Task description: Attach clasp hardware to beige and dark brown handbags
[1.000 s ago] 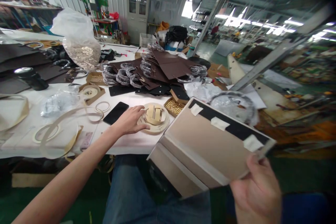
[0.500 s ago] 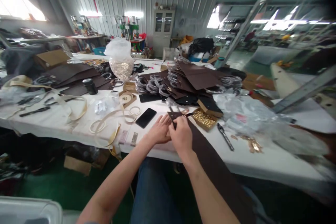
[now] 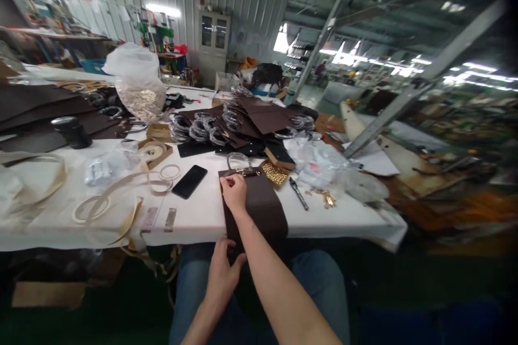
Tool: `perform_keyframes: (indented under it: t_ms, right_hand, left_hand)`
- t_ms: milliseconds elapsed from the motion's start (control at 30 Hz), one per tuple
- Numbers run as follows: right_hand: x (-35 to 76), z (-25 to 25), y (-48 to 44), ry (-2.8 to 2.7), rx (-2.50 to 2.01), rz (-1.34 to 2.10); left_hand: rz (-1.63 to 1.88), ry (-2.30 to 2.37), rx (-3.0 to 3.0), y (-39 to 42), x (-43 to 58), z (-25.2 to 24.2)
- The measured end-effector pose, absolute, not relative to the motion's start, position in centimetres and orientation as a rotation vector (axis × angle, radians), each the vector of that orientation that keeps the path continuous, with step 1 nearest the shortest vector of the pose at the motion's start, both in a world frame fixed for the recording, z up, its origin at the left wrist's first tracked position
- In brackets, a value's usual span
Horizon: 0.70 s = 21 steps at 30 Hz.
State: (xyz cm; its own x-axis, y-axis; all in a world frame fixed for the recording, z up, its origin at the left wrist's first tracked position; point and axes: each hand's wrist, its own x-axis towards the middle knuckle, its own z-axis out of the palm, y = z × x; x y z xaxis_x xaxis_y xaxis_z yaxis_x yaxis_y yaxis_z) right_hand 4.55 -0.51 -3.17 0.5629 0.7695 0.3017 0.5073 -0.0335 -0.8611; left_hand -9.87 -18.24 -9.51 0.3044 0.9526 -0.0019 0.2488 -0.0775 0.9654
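A dark brown bag panel [image 3: 259, 199] lies across the front edge of the table, its lower part bending down over the edge. At its top are a plastic-wrapped handle [image 3: 238, 158] and small gold fittings. My right hand [image 3: 234, 192] is closed in a pinch at the panel's upper left corner. Lower down, my left hand [image 3: 223, 267] is beside the hanging left edge, thumb and fingers apart. Whether its fingertips touch the panel is unclear. Just right of the panel stands a small box of gold studs [image 3: 275, 173].
A black phone [image 3: 190, 181] lies left of the panel, near rolls of tape [image 3: 91, 209]. A punch-like metal tool [image 3: 298, 194] and gold pieces [image 3: 326, 198] lie to the right. Behind are stacked brown panels [image 3: 263, 113], a bag of small parts [image 3: 141, 97] and clear plastic [image 3: 311, 159].
The view has swung right. The brown panel, earlier hanging off to the right, now lies in front of me. My left hand has dropped below the table edge; my right hand stays at the panel's corner.
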Motion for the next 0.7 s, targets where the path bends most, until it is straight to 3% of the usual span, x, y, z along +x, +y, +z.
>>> perform_keyframes:
  t_ms: [467, 700]
  right_hand:
    - [8.9, -1.0, -2.7, -1.362, -1.486, 0.515]
    - [16.6, 0.4, -7.4, -1.073, -1.886, -0.075]
  left_hand:
    - [0.933, 1.346, 1.473, -16.9, -13.2, -10.9]
    - [0.868, 1.386, 1.392, -16.5, -13.2, -11.2]
